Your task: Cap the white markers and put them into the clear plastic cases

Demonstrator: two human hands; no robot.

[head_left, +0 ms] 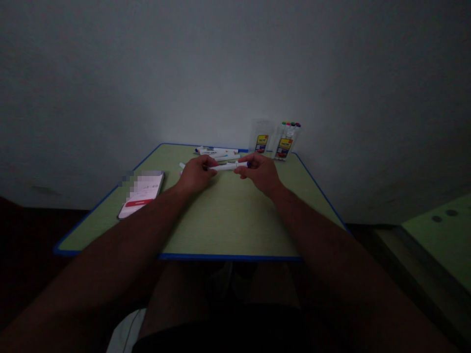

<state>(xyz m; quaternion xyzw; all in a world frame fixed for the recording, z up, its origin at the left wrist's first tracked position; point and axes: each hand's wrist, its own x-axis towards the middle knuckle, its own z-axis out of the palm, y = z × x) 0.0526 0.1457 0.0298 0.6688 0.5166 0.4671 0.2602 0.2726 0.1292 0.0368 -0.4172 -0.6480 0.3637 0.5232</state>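
A white marker (223, 167) lies level between my two hands, above the far part of the table. My left hand (197, 172) pinches its left end, and the fingers hide that tip. At the other end, my right hand (258, 170) grips the marker near a dark purple or blue part. Just behind the hands, several white markers (227, 158) lie loosely on the tabletop. Another pale marker end (182, 166) sticks out beside my left hand, mostly covered by it.
A phone (142, 195) with a lit screen lies at the table's left. At the back right stand a clear packet (261, 139) and a clear case of markers (285, 142) with coloured caps. The light green table (235, 220) has a blue edge and meets the wall.
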